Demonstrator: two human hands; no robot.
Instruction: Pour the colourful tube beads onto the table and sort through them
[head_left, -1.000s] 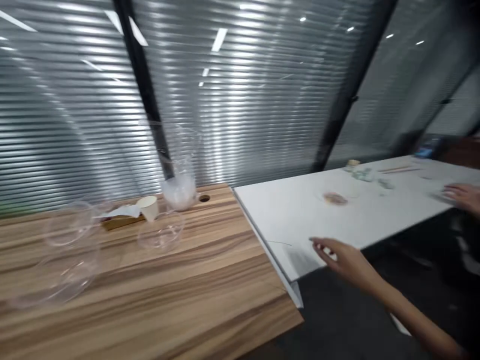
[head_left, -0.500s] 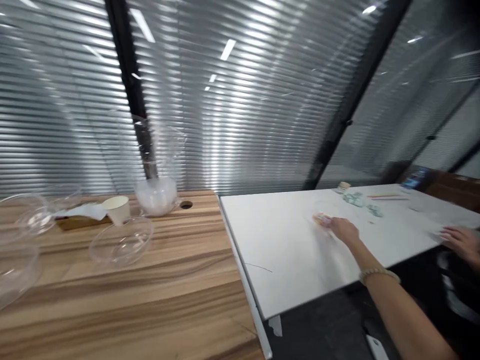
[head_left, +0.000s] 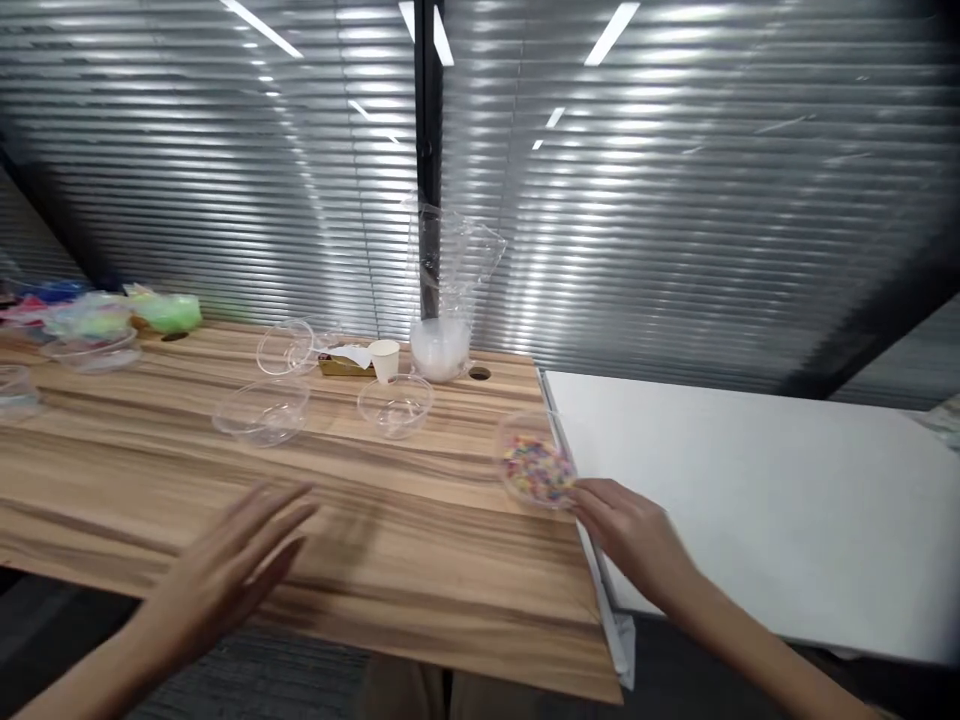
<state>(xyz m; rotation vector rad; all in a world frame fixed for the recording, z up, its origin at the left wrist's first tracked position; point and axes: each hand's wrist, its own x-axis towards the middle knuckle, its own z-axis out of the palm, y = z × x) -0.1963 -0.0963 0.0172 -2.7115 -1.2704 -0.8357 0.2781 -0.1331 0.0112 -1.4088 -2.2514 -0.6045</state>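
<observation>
My right hand (head_left: 626,535) pinches the near right rim of a clear plastic bowl (head_left: 510,425) with small multicoloured beads (head_left: 538,468) in it. This bowl is at the seam between the wooden table (head_left: 450,630) and the white table (head_left: 720,500); whether it touches the surface I cannot tell. With fingers stretched out and apart, my left hand (head_left: 225,570) hovers over the front of the wooden table, holding nothing. Farther back are a clear bowl (head_left: 262,412) and another clear bowl (head_left: 395,405), nearest to the left hand.
Along the back stand a paper cup (head_left: 384,360), a small brown box (head_left: 345,362) with white paper, and a white-filled container (head_left: 440,348) under a clear bag (head_left: 465,255). Colourful bags and a green bundle (head_left: 171,312) lie far left. Blinds (head_left: 637,220) rise behind.
The view has swung left. The bowl of beads has come left from over the white table to the wooden table's edge. My left hand has come into view, open.
</observation>
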